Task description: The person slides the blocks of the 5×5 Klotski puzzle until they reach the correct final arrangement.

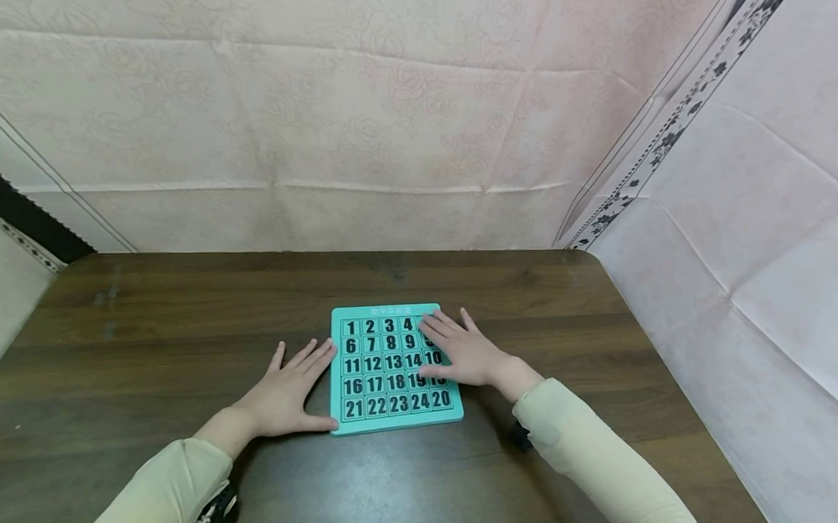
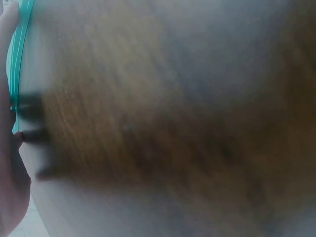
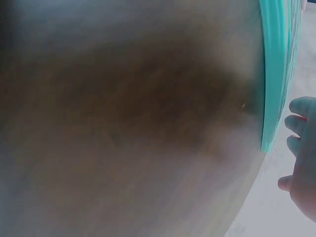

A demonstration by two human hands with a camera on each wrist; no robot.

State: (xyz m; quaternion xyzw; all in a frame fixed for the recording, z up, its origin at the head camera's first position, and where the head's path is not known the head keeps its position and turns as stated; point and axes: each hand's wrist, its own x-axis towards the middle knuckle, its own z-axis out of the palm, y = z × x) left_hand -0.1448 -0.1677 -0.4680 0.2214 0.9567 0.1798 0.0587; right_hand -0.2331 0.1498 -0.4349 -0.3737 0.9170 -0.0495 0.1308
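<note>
A teal number slide puzzle [image 1: 397,422] lies flat on the table, its square tiles carrying black numbers in rows. My left hand [image 1: 285,397] is spread at the puzzle's left side, fingertips and thumb tip at its edge. Over the right part of the board is my right hand [image 1: 467,356], fingers extended, hiding the upper right tiles. Whether it touches the tiles or hovers cannot be told. In the left wrist view, the left hand [image 2: 12,182] shows beside the teal edge [image 2: 17,59]. The right wrist view has the right hand's fingers [image 3: 298,123] beyond the puzzle's side [image 3: 271,74].
The brown wooden table [image 1: 185,316] extends around the puzzle on all sides. Pale patterned cloth [image 1: 387,139] hangs behind its far edge, and more white cloth [image 1: 772,241] covers the right side. A black strip [image 1: 25,210] shows at the far left.
</note>
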